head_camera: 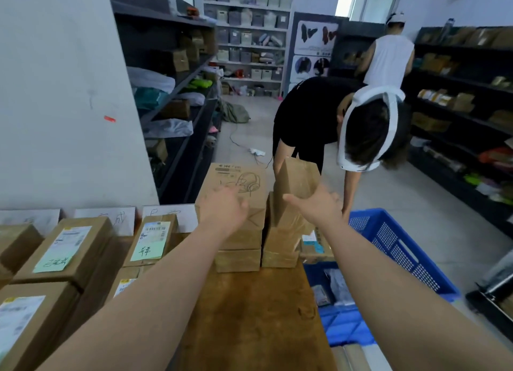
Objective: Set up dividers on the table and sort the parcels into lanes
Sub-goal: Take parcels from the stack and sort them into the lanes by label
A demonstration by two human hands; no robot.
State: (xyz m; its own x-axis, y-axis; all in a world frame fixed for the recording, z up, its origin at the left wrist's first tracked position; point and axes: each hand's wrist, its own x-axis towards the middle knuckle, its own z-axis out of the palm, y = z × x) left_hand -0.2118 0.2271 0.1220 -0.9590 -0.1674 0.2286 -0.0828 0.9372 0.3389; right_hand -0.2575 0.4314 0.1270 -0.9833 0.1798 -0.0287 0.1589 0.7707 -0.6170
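While right hand clasps the upright box left of its fingers | I read left hand beside, probably flat.

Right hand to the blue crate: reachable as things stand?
Probably yes, once freed. The right hand holds the tilted taped parcel; the blue crate sits just right of that forearm beside the table, its open top uncovered. Another person's arm reaches down at its far rim.

Parcels lie on the left of my table, and cards stand behind them. At the far end, a left stack and a right stack sit side by side. A crate is on my right. A person bends behind the stacks.
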